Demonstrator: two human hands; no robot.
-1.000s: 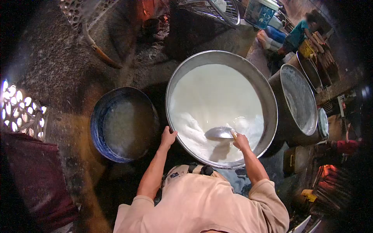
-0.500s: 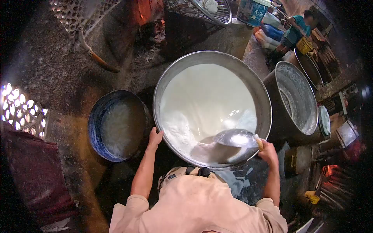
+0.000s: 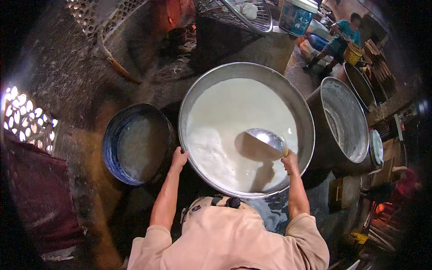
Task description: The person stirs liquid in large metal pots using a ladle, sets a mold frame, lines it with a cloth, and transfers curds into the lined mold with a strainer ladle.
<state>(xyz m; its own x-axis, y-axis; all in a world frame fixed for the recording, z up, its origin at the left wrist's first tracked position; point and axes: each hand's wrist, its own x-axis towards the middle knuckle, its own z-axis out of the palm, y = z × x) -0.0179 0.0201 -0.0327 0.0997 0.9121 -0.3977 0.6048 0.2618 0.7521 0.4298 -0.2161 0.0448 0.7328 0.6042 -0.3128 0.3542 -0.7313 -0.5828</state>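
Observation:
A wide metal vat (image 3: 246, 70) filled with milky white liquid (image 3: 238, 108) stands right before me, with foam along its near left side. My left hand (image 3: 180, 158) is closed on the vat's rim at the left. Over the right half of the liquid, my right hand (image 3: 290, 163) grips the short yellowish handle of a shiny metal ladle (image 3: 266, 137). The ladle's bowl points to the left, and its shadow falls on the liquid beneath.
To the left stands a blue-walled tub (image 3: 110, 155) with cloudy liquid. A tall metal drum (image 3: 345, 119) is at the right, with a lidded container beside it. Behind are a printed bucket (image 3: 297, 19) and a person (image 3: 346, 33) holding a yellow basket. Another person in red (image 3: 405, 186) is at far right.
My right hand has moved inward and up from the right rim, carrying the ladle over the liquid. My left hand stays on the rim. The person at the back stands more upright.

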